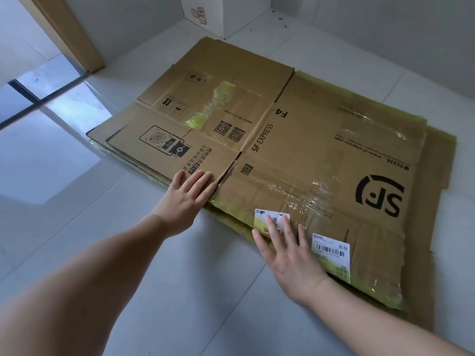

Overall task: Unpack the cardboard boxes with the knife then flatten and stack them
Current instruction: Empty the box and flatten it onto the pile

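We are over a pale tiled floor (pixel 180 291), and on it lies the stack of flattened boxes (pixel 437 155), its long axis running from far left to near right across our view. The top box (pixel 303 140), printed SF EXPRESS, sits nearly square on the sheets beneath, whose edges peek out along the right and near sides. There is open floor all along the near edge and to the right; on the far side a white box (pixel 205 14) stands in the corner near the stack's far tip, and a wooden door frame (pixel 74 37) stands well to the left.

Both our hands rest on that near edge. Our left hand (pixel 189 195) lies flat, fingers straight and together, on the left flap near the slit between the flaps. Our right hand (pixel 288 249) lies flat too, fingers spread across a white label (pixel 262 217). Neither grips anything. We judge the next move to be a press or nudge away from us to square the pile. No knife is in view.
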The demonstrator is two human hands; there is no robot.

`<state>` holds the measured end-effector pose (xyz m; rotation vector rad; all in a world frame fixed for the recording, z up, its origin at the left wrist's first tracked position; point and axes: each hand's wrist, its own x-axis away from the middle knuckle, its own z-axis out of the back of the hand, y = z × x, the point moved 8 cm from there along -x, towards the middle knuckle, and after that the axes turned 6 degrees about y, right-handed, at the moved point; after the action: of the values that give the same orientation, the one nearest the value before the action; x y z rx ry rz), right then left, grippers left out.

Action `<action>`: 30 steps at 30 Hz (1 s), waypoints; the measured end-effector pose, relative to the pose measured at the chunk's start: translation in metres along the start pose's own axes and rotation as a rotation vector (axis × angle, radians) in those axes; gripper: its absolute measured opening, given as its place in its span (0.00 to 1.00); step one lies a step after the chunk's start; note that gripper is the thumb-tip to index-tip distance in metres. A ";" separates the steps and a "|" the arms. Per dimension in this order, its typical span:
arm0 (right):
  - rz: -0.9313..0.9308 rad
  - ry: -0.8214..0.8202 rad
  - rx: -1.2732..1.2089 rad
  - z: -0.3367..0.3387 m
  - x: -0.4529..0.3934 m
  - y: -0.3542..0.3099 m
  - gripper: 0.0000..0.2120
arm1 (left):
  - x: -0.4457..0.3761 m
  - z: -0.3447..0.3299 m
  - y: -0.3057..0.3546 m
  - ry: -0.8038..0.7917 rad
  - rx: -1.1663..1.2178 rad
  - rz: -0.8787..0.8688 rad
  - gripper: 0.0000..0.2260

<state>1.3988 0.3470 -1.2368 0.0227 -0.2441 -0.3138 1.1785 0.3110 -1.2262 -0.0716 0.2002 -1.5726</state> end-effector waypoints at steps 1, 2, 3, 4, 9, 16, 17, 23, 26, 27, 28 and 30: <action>-0.001 0.002 0.021 -0.001 0.003 0.003 0.44 | -0.002 0.001 0.002 0.009 0.002 -0.013 0.26; -0.010 0.012 0.040 -0.001 0.006 0.007 0.45 | -0.004 0.003 0.003 0.017 0.002 -0.029 0.27; -0.030 0.027 0.050 0.001 0.009 0.011 0.48 | -0.006 0.006 0.004 0.025 0.000 -0.044 0.29; -0.066 0.018 0.039 0.004 0.011 0.017 0.50 | -0.008 0.009 0.003 0.033 -0.001 -0.055 0.30; -0.197 0.023 -0.062 0.015 0.016 0.033 0.47 | -0.017 0.023 0.000 0.058 0.007 -0.106 0.29; -0.337 -0.003 -0.070 0.036 0.010 0.075 0.37 | -0.034 0.047 -0.004 0.141 0.026 -0.140 0.27; -0.338 -0.042 -0.073 0.036 0.011 0.079 0.37 | -0.038 0.053 -0.005 0.160 0.031 -0.125 0.26; -0.303 -0.019 -0.009 0.069 0.011 0.105 0.37 | -0.069 0.097 -0.024 0.272 0.108 -0.014 0.28; -0.339 0.020 -0.012 0.087 0.011 0.117 0.35 | -0.081 0.112 -0.028 0.234 0.065 -0.067 0.28; -0.350 0.036 -0.004 0.093 0.012 0.121 0.35 | -0.084 0.116 -0.029 0.219 0.053 -0.068 0.28; -0.365 0.056 0.017 0.100 0.013 0.124 0.36 | -0.087 0.120 -0.031 0.214 0.042 -0.066 0.29; -0.417 0.092 0.075 0.112 0.016 0.136 0.39 | -0.093 0.127 -0.033 0.224 0.019 -0.070 0.30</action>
<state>1.4273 0.4728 -1.1167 0.1626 -0.1583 -0.7167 1.1689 0.3929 -1.0884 0.1146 0.3612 -1.6514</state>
